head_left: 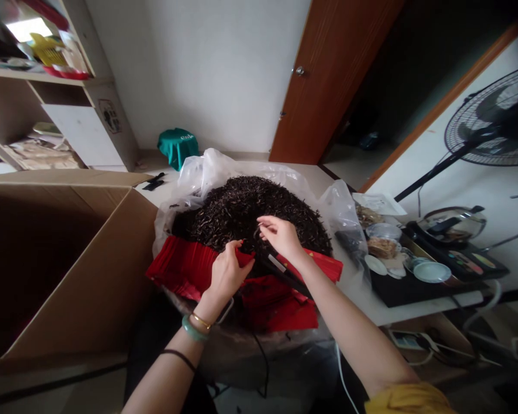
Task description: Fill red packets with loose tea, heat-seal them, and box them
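A large heap of dark, twisted dried leaves (259, 192), looking like loose tea, lies in a clear plastic bag (207, 167) in front of me. My left hand (229, 269) is curled at the heap's near edge, with a red packet (247, 259) between its thumb and fingers. Just right of it, my right hand (280, 234) is pinched low over the leaves; what sits between its fingertips is too small to tell. A row of red packets (183, 261) stands at the left, and more red packets (280, 305) lie below my hands. Partly covered by my right forearm is a black object with a white label (277, 263).
An open cardboard box (125, 241) stands close on the left. To the right, a table carries small dishes (431, 271), clear tubs and a glass kettle (451, 224). Behind it is a standing fan (492, 123). A green-covered bin (178, 146) stands by the wall.
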Tool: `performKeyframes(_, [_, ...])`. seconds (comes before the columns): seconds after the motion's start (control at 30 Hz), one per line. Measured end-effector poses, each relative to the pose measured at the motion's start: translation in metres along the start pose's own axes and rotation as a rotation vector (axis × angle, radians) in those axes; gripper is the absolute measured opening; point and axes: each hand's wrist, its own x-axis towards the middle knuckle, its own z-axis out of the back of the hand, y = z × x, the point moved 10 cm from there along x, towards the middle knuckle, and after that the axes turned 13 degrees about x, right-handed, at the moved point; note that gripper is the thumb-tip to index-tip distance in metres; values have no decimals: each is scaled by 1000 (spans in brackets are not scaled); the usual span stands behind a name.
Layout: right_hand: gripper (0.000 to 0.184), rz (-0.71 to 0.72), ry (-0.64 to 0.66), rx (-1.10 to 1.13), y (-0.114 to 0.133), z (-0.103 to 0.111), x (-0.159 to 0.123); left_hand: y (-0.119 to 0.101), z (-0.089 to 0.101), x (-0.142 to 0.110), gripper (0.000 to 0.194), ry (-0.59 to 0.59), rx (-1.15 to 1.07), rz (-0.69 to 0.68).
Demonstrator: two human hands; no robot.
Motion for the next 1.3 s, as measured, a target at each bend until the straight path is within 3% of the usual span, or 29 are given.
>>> performKeyframes(0.07, [26, 93, -27, -51, 10, 4, -8, 0, 0, 0, 53, -6, 0, 0])
performKeyframes(0.23, [14, 327, 237, -306, 41, -33, -44, -1, -2, -2, 48, -14, -9, -29])
performKeyframes(0.43, [25, 234, 321, -561, 39, -46, -52, 0, -4, -1, 51, 8, -4, -36])
performKeyframes(0.67, [15, 139, 347, -700, 21, -57, -55, -1, -9, -3, 55, 41, -46, -73])
performKeyframes(0.73, [12, 113, 337, -673, 15, -55, -51, -6, -7, -3, 64, 26, -87, -123])
performKeyframes(0.83, [16, 151, 257, -553, 18, -41, -41, -14, -1, -3, 94, -2, -145, -197])
performKeyframes(0.97, [16, 204, 150, -373, 29, -12, -31, -5, -1, 3, 114, 49, -259, -111])
performKeyframes(1.03, [13, 212, 175, -303, 34, -7, -32, 2, -5, 6, 102, 113, -397, -30])
performKeyframes(1.17, [11, 193, 253, -178, 43, -8, -39, 6, -22, 5, 60, 328, -775, 149])
performKeyframes(1.3, [11, 157, 223, -154, 47, -6, -42, 3, -29, 2, 56, 408, -1046, 274])
